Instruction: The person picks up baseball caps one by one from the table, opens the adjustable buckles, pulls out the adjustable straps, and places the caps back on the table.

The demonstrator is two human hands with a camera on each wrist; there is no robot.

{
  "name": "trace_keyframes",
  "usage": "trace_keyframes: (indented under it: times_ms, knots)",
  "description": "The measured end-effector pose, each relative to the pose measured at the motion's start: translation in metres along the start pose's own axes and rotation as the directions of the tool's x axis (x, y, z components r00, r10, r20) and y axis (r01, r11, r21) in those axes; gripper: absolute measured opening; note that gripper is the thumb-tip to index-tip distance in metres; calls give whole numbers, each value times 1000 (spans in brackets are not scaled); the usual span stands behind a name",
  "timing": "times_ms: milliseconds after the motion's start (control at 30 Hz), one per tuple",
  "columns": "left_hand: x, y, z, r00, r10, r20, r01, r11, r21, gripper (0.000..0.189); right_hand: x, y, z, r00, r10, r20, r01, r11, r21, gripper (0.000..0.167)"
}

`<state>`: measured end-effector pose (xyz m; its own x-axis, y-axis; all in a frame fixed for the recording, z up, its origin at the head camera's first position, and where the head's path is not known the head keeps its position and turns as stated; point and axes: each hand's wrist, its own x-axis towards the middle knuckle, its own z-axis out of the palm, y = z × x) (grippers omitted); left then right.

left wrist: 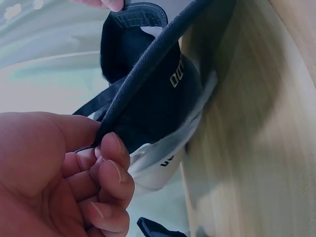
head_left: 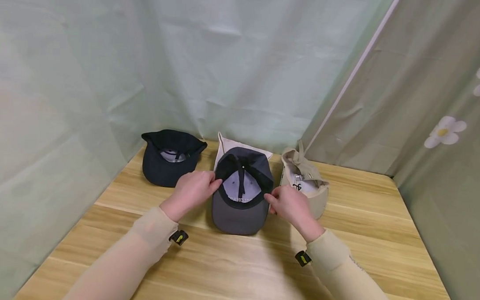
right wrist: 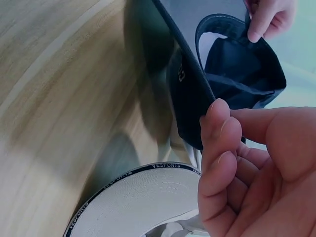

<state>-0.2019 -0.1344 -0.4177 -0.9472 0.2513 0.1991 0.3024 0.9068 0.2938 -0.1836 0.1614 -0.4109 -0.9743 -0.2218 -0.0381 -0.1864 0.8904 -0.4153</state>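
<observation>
In the head view a dark grey cap (head_left: 240, 220) hangs between the two hands, its hollow toward me and its brim at the bottom. The left hand (head_left: 192, 190) pinches its left edge between thumb and curled fingers. On the opposite edge, the right hand (head_left: 291, 205) pinches it the same way. The left wrist view shows raised letters on the crown of the cap (left wrist: 175, 74). Right behind it is a white cap (left wrist: 158, 170) with black marks, mostly covered in the head view.
A black cap (head_left: 164, 171) lies hollow side up on the wooden table (head_left: 227, 273), left of the left hand. Beside the right hand lies a beige cap (head_left: 317, 201) with a strap and buckle. Pale curtains (head_left: 242, 79) close off the back and sides.
</observation>
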Motion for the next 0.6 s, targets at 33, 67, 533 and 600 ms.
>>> trace_keyframes:
  times_ms: [33, 67, 533, 600]
  knots:
    - [1, -1, 1, 1000, -5, 1, 5, 1000, 0, 44, 0, 0, 1, 1000, -5, -7, 5, 1000, -3, 41]
    - [1, -1, 2, 1000, -8, -1, 8, 1000, 1, 45, 0, 1, 1, 1000, -8, -14, 8, 1000, -7, 42]
    - [-8, 0, -3, 999, -7, -52, 9, 999, 38, 43, -15, 8, -4, 992, -61, -113, 63, 998, 16, 38]
    - [-9, 2, -5, 997, 9, -72, -5, 999, 47, 41, -19, 12, -6, 987, -62, -147, 64, 998, 9, 31]
